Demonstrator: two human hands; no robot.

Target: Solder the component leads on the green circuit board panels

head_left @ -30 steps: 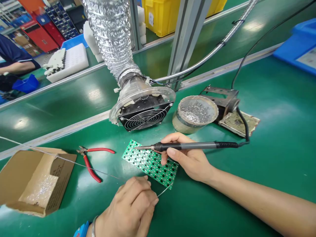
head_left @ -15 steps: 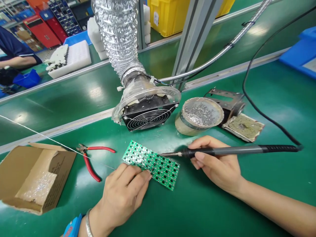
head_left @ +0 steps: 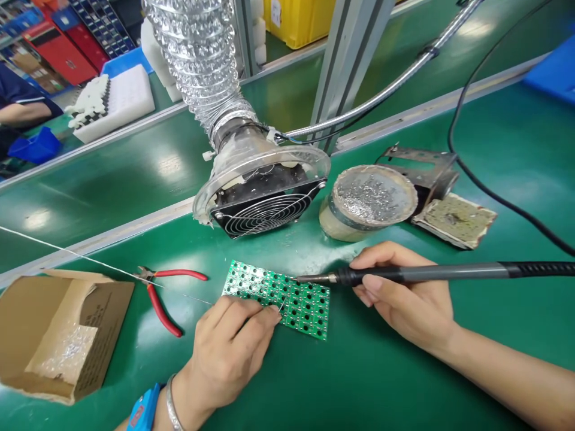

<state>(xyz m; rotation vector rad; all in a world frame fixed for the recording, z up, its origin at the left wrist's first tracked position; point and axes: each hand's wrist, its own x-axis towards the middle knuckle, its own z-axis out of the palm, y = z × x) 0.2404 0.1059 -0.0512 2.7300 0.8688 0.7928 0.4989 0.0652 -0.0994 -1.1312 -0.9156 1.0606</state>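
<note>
A green circuit board with rows of black round spots lies on the bench between my hands. My left hand is closed in a pinch on a thin solder wire, whose short end pokes out past the fingertips over the board. That hand covers part of the board's near edge. In my right hand is a soldering iron, held like a pen, its tip pointing left at the board's upper edge. Whether the tip touches the board I cannot tell.
A fume extractor fan hangs behind the board. To its right stand a tub of solder scraps and an iron stand with a sponge. Red-handled cutters and a cardboard box lie at left. A co-worker's arm shows far left.
The board has turned slightly counterclockwise. The camera view has shifted a little. My right hand and the iron appear slightly further right; both hands keep their grips.
</note>
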